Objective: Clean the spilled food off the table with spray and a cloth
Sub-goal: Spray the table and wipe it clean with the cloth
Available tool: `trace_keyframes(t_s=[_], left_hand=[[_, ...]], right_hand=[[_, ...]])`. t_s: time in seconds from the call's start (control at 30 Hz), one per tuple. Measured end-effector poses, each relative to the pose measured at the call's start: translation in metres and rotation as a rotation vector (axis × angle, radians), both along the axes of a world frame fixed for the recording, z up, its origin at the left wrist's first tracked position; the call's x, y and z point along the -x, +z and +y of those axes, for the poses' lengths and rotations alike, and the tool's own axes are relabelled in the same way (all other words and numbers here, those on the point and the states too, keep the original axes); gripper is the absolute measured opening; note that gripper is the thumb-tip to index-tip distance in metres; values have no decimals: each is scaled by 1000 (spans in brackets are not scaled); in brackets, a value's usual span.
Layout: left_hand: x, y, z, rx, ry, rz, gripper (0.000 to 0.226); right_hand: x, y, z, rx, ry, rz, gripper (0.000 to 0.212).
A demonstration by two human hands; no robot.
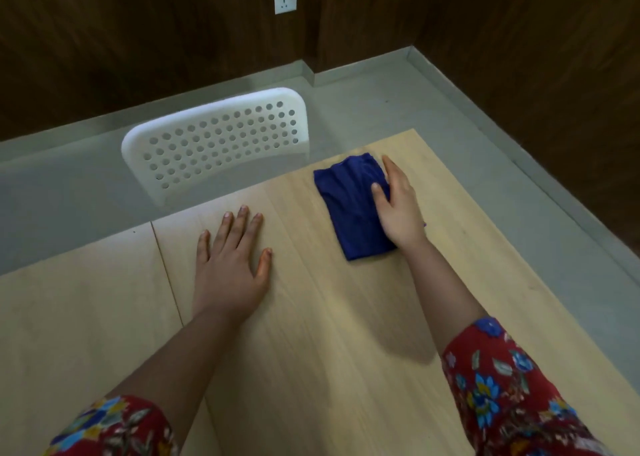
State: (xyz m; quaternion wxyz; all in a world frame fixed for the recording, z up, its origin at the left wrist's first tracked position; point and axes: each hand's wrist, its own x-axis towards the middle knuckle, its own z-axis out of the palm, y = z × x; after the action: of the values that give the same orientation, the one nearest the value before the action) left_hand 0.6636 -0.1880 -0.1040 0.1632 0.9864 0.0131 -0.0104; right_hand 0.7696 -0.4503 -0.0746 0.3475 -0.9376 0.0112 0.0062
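Two bare hands lie on the pale wooden table [311, 334], and neither holds anything closed. The left hand [230, 261] is flat on the bare wood near the middle of the table, palm down and fingers spread wide. It is well apart from the dark blue folded cloth [349, 206], which lies close to the table's far right corner with its long side running toward the far edge. The right hand [398, 206] rests against the cloth's right side. Its visible fingers are straight along that edge and its thumb lies on top of the fabric, so it looks like pressing rather than a grip. The cloth is soft, light and limp: its surface shows gathered creases, and the folds would likely slide apart if it were lifted by one corner. A safer hold is probably a flat palm over the middle of the pad for wiping, or a pinch through all the layers at the near short end for carrying. On smooth wood it should glide easily, so downward pressure matters more than grip. No spray bottle and no spilled food show on the visible part of the table. Red flowered sleeves [502, 386] cover both forearms near the table's near edge, and a white perforated plastic chair [214, 144] stands just beyond the far edge.
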Motion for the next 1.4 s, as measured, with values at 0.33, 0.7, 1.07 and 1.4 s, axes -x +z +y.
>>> trace_keyframes(t_s=[0.33,0.7,1.07,1.4], left_hand=[[-1,2,0,-15,5,18,64],[-1,2,0,-27,0,23,65],[-2,2,-1,-26,9,31,65],[0,3,-2,-17,13,40,64]], right_hand=[[4,55,-23,-452,-247,33,25],[4,17,-7,557,98,69,52],[-43,-26,-69,582,-131,136,54],[17,-25,6,592,480,-59,56]])
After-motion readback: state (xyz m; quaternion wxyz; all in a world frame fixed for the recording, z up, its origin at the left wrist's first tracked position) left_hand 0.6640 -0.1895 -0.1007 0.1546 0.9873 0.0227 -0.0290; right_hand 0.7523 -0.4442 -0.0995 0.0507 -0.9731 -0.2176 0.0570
